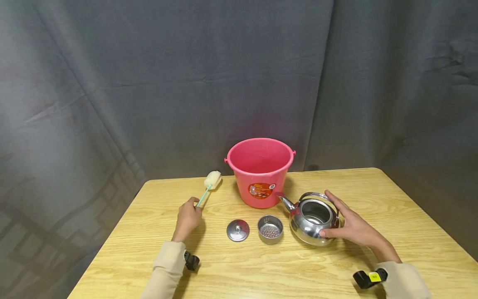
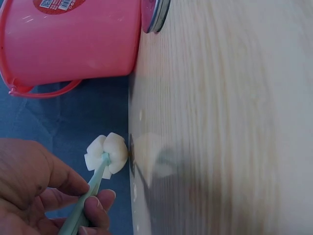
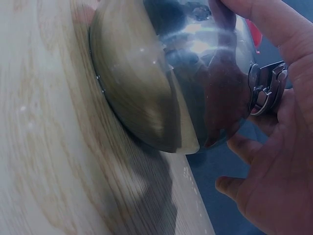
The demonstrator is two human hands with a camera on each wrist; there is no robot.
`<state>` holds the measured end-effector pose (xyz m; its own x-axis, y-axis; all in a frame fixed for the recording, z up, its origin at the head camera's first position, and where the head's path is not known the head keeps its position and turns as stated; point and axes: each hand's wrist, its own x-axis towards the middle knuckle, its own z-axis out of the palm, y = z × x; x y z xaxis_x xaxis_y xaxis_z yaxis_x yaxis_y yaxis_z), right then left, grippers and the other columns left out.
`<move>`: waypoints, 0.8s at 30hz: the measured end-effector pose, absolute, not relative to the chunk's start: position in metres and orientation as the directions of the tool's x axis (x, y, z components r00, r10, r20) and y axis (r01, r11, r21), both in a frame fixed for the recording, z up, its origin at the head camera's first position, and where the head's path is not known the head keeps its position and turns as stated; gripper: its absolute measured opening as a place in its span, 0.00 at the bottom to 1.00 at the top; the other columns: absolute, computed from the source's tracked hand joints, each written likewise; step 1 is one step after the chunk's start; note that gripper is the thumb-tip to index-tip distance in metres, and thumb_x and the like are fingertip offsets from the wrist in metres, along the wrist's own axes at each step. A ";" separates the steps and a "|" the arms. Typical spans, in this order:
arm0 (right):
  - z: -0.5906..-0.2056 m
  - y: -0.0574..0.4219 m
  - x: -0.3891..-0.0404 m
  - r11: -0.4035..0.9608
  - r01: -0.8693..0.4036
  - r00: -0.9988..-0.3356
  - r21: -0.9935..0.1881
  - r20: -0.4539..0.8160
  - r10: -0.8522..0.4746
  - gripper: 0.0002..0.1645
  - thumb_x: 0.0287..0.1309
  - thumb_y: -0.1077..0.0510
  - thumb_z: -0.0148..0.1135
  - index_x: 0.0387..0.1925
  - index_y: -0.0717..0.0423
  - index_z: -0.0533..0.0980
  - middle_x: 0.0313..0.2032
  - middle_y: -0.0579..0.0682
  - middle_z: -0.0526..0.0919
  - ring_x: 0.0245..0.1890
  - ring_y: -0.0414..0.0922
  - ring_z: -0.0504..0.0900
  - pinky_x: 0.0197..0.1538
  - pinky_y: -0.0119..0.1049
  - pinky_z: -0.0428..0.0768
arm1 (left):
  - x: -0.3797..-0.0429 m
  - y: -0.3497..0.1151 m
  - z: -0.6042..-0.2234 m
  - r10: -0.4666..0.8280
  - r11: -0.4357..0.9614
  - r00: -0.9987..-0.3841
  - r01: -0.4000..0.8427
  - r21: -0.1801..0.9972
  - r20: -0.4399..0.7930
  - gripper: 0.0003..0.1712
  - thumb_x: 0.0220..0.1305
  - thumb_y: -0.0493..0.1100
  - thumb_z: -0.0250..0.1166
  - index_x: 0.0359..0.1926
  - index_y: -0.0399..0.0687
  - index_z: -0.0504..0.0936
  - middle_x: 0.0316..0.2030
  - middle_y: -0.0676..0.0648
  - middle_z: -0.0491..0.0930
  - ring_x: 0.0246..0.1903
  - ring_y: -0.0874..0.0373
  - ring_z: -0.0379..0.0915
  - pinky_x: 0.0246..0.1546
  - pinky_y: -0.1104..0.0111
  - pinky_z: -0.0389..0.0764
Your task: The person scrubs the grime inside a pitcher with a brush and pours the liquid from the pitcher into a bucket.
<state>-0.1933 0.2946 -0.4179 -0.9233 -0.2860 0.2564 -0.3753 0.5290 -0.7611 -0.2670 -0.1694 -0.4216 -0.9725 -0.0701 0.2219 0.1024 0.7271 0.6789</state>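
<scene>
My left hand (image 1: 188, 216) pinches the pale green handle of a sponge brush (image 1: 213, 180); its cream sponge head points away, towards the table's back edge. In the left wrist view, the thumb and fingers close around the handle. My right hand (image 1: 349, 226) holds a shiny steel teapot (image 1: 311, 230) by its right side, thumb on the near wall and fingers spread past the handle (image 3: 268, 88). The teapot is lidless and its spout points left towards the bucket. Between the hands lie a round steel lid (image 1: 237, 230) with a knob and a perforated strainer basket (image 1: 270, 229).
A pink bucket (image 1: 259, 182) with a red label stands at the back middle of the wooden table (image 1: 220, 274), behind the lid and strainer. Grey curtain (image 1: 209, 91) hangs behind the table and on both sides.
</scene>
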 end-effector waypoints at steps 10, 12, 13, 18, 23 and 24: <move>-0.417 0.295 -0.193 0.522 -0.369 -0.925 -0.769 0.248 -0.290 0.67 0.44 0.57 0.77 0.76 0.36 0.43 0.74 0.63 0.44 0.69 0.71 0.41 0.55 0.78 0.46 | -0.256 -0.178 -0.413 -0.055 0.731 -0.958 0.154 0.665 0.282 0.18 0.62 0.29 0.54 0.53 0.28 0.76 0.22 0.44 0.74 0.14 0.59 0.61 0.13 0.71 0.63; -0.417 0.295 -0.194 0.519 -0.371 -0.924 -0.770 0.249 -0.290 0.67 0.44 0.57 0.77 0.76 0.36 0.43 0.73 0.63 0.45 0.68 0.71 0.41 0.54 0.78 0.46 | -0.254 -0.180 -0.411 -0.049 0.733 -0.955 0.163 0.660 0.291 0.17 0.62 0.28 0.54 0.53 0.27 0.76 0.23 0.43 0.75 0.14 0.59 0.62 0.12 0.71 0.63; -0.418 0.295 -0.193 0.519 -0.370 -0.924 -0.771 0.248 -0.290 0.67 0.44 0.57 0.77 0.76 0.36 0.43 0.73 0.63 0.45 0.68 0.71 0.41 0.54 0.78 0.46 | -0.253 -0.181 -0.411 -0.050 0.736 -0.955 0.163 0.657 0.293 0.17 0.63 0.28 0.55 0.53 0.27 0.76 0.24 0.43 0.75 0.14 0.59 0.62 0.12 0.71 0.63; -0.418 0.296 -0.192 0.505 -0.359 -0.928 -0.785 0.241 -0.285 0.67 0.45 0.58 0.77 0.76 0.36 0.42 0.74 0.63 0.44 0.68 0.72 0.41 0.54 0.79 0.45 | -0.246 -0.185 -0.403 -0.042 0.749 -0.951 0.173 0.639 0.306 0.17 0.63 0.28 0.54 0.53 0.27 0.75 0.29 0.38 0.79 0.14 0.59 0.63 0.11 0.71 0.64; -0.418 0.296 -0.192 0.494 -0.361 -0.926 -0.791 0.241 -0.291 0.66 0.45 0.58 0.77 0.76 0.36 0.43 0.74 0.62 0.44 0.69 0.71 0.41 0.54 0.78 0.45 | -0.233 -0.192 -0.394 -0.034 0.775 -0.944 0.182 0.605 0.328 0.17 0.64 0.29 0.55 0.53 0.28 0.76 0.33 0.35 0.80 0.12 0.59 0.62 0.09 0.71 0.63; -0.418 0.296 -0.193 0.494 -0.362 -0.926 -0.791 0.241 -0.292 0.66 0.45 0.58 0.77 0.76 0.36 0.43 0.74 0.61 0.44 0.69 0.70 0.41 0.54 0.78 0.45 | -0.230 -0.194 -0.393 -0.032 0.782 -0.942 0.184 0.596 0.333 0.17 0.64 0.30 0.55 0.53 0.28 0.76 0.33 0.35 0.80 0.13 0.59 0.62 0.09 0.71 0.63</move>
